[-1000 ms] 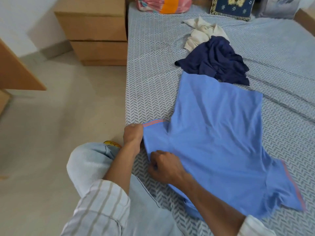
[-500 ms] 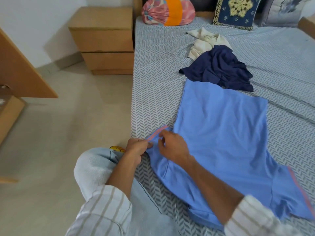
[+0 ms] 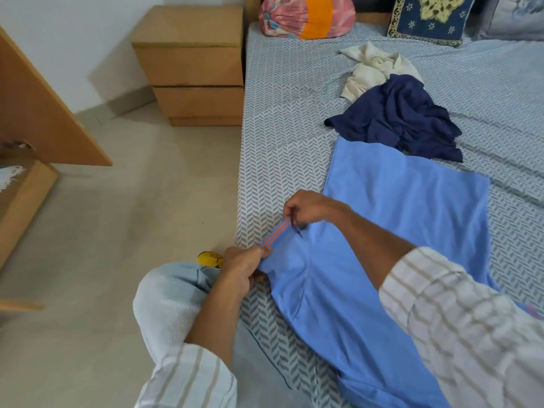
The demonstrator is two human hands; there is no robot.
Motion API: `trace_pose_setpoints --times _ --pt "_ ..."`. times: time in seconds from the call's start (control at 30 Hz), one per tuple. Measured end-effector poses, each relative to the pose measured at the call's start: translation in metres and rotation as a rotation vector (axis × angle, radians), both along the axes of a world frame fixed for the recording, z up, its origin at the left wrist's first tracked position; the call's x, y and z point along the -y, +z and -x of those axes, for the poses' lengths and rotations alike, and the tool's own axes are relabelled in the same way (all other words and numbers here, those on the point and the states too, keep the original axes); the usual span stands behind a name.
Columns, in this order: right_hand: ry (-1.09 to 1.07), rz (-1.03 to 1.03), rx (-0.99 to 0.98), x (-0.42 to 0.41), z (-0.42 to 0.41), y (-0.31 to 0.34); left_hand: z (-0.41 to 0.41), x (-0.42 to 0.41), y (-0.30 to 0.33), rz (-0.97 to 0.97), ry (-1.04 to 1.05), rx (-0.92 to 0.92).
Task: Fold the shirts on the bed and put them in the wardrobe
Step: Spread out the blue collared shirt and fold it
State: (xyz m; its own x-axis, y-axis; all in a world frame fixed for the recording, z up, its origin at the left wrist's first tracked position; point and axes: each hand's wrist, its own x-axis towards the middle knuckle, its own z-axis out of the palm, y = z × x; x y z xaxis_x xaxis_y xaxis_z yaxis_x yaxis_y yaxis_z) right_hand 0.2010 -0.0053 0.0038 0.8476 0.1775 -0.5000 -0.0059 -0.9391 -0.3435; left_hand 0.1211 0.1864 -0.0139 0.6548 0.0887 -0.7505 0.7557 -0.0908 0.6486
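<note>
Light-blue cotton shirt (image 3: 406, 219) lies spread flat on the bed w/ the grey-white herringbone sheet (image 3: 282, 119), near the bed's left edge, hem end pointing up the bed. Its sleeve w/ the orange-striped cuff (image 3: 276, 235) is lifted off the sheet and stretched taut between both hands. Left hand (image 3: 244, 267) has fingers curled, pinching the lower end of the cuff right at the mattress edge. Right hand (image 3: 309, 206) pinches the upper end of the same cuff btwn thumb & fingers, forearm crossing over the shirt body. Other sleeve is mostly hidden behind the right striped sleeve, prob. lying flat at lower right.

Further up the bed: crumpled navy-blue shirt (image 3: 400, 122), touching or just overlapping the blue shirt's hem; crumpled cream-white shirt (image 3: 374, 69) partly under the navy one. At the headboard, a pink-and-orange bundle (image 3: 306, 16) and a dark-blue embroidered cushion (image 3: 429, 19). Left of the bed, a light wooden two-drawer nightstand (image 3: 191, 63) on the beige floor. Wooden furniture panel (image 3: 38, 113) at far left. Small yellow object (image 3: 209, 258) on the floor just beside the person's knee.
</note>
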Motion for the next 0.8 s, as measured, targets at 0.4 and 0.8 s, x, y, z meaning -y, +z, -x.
trace_pose_setpoints --times 0.4,0.8 --pt "-0.095 -0.141 0.284 -0.001 0.008 -0.036 -0.001 0.000 -0.013 -0.463 -0.149 0.259" --pt "-0.635 0.054 0.555 0.106 -0.045 -0.047 -0.051 0.091 -0.042 -0.704 -0.928 0.937"
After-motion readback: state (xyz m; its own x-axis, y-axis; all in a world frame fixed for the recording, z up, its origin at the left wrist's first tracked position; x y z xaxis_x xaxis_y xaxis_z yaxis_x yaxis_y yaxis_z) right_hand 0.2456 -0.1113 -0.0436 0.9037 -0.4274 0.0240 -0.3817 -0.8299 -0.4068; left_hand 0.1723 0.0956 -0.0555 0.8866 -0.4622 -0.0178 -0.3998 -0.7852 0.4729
